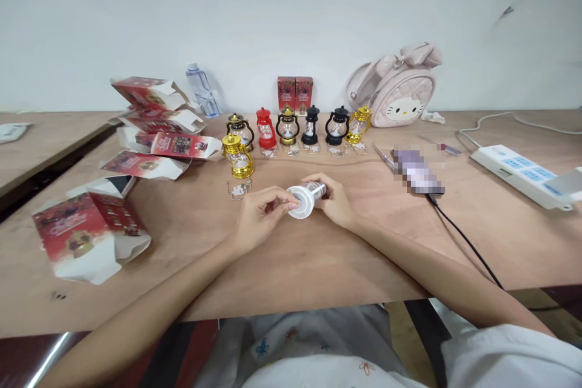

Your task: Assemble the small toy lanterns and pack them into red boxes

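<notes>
A small white lantern (301, 206) lies tipped on its side between my hands, its round base turned toward me. My right hand (334, 200) is wrapped round its clear body and white frame. At the base, the thumb and fingers of my left hand (264, 212) are closed in a pinch on it; whether a smaller part sits between the fingertips is hidden. Just beyond my left hand stands a gold lantern (237, 157), with a bent wire piece with a tag (239, 190) in front of it.
Behind, a row of lanterns includes a red lantern (264, 127) and a black lantern (311, 126). Opened red boxes (177, 145) lie left, a larger box (91, 230) nearer. A phone (416, 171), screwdriver (384, 156) and power strip (518, 176) lie right; a pink bag (402, 88) stands behind.
</notes>
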Available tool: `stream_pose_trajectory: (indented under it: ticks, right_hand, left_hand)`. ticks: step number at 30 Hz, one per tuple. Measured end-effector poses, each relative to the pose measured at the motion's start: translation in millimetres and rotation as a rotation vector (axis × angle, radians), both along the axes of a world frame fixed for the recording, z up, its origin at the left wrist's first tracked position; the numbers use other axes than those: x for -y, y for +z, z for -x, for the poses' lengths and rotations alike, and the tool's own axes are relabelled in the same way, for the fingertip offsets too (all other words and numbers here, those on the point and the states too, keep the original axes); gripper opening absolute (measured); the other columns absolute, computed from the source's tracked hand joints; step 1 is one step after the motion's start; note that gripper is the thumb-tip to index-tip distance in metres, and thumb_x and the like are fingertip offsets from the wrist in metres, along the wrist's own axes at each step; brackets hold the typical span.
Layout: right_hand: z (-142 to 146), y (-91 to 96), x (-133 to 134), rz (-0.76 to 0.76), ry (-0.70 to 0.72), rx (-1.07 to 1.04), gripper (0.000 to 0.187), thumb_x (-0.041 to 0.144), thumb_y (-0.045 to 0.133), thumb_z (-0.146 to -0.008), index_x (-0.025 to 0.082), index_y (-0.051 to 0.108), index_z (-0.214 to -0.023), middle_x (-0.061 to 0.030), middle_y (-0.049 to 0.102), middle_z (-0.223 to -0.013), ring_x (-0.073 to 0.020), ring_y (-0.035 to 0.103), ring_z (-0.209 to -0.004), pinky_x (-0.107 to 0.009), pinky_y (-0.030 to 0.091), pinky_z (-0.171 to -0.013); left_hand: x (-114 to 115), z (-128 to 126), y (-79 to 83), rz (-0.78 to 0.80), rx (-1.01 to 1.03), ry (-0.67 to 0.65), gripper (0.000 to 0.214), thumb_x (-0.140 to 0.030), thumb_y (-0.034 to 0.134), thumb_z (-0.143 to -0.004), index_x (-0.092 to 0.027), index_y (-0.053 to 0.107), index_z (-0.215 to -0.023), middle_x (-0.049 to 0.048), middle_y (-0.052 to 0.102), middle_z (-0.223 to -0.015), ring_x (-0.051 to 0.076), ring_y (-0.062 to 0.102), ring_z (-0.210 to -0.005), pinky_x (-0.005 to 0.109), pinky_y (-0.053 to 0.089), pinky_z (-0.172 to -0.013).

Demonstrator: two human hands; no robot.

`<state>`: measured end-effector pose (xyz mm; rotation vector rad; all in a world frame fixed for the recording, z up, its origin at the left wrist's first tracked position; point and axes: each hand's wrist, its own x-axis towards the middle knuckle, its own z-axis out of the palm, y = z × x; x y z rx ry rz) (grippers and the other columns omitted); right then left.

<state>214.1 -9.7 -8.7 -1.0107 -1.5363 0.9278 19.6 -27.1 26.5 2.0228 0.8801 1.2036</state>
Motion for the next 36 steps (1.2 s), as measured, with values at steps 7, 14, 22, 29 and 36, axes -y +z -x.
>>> stream_pose_trajectory:
  ticks: [7, 14, 22, 29, 36]
  right_hand:
    - [0.2, 1.9, 1.4, -0.009, 0.000, 0.036, 0.031, 0.017, 0.068, -0.063, 0.022, 0.065, -0.093, -0.0002, 0.067, -0.089, -0.0160, 0.059, -0.079, -0.029, 0.043, -0.071]
    - [-0.6, 0.1, 1.2, -0.030, 0.017, 0.066, 0.033, 0.010, 0.062, -0.063, 0.022, 0.065, -0.093, -0.0007, 0.068, -0.094, -0.0177, 0.061, -0.087, -0.030, 0.044, -0.077]
    - [-0.9, 0.0, 0.5, -0.036, 0.035, 0.067, 0.034, 0.007, 0.059, -0.061, 0.022, 0.066, -0.091, -0.0007, 0.068, -0.093, -0.0174, 0.061, -0.087, -0.031, 0.044, -0.079]
    - [-0.3, 1.7, 0.9, -0.022, 0.040, 0.075, 0.034, 0.008, 0.059, -0.060, 0.022, 0.065, -0.090, -0.0001, 0.069, -0.090, -0.0174, 0.061, -0.086, -0.031, 0.044, -0.077]
    - [-1.4, 1.9, 1.4, -0.029, 0.081, 0.106, 0.032, 0.008, 0.059, -0.062, 0.021, 0.065, -0.091, 0.0001, 0.068, -0.090, -0.0174, 0.061, -0.086, -0.032, 0.045, -0.079]
  left_hand:
    - [-0.1, 0.7, -1.9, -0.042, -0.004, 0.007, 0.020, -0.035, 0.063, -0.085, -0.018, 0.070, -0.079, 0.0036, 0.067, -0.074, 0.011, 0.054, -0.061, 0.023, 0.039, -0.056]
    - [-2.1, 1.6, -1.0, -0.153, -0.048, 0.020, 0.016, -0.033, 0.062, -0.086, -0.021, 0.072, -0.083, 0.0016, 0.055, -0.079, 0.008, 0.044, -0.060, 0.020, 0.033, -0.050]
    - [-2.9, 0.7, 1.2, -0.141, -0.026, 0.019, 0.017, -0.035, 0.065, -0.084, -0.020, 0.070, -0.080, 0.0003, 0.049, -0.079, 0.006, 0.041, -0.058, 0.019, 0.034, -0.050]
    - [-4.3, 0.0, 0.7, -0.167, -0.029, 0.023, 0.020, -0.038, 0.065, -0.083, -0.019, 0.069, -0.078, 0.0004, 0.049, -0.078, 0.007, 0.041, -0.058, 0.021, 0.037, -0.052]
    - [-4.2, -0.4, 0.1, -0.021, 0.011, 0.015, 0.025, -0.040, 0.070, -0.079, -0.018, 0.065, -0.090, 0.0031, 0.060, -0.087, 0.008, 0.048, -0.059, 0.021, 0.040, -0.053]
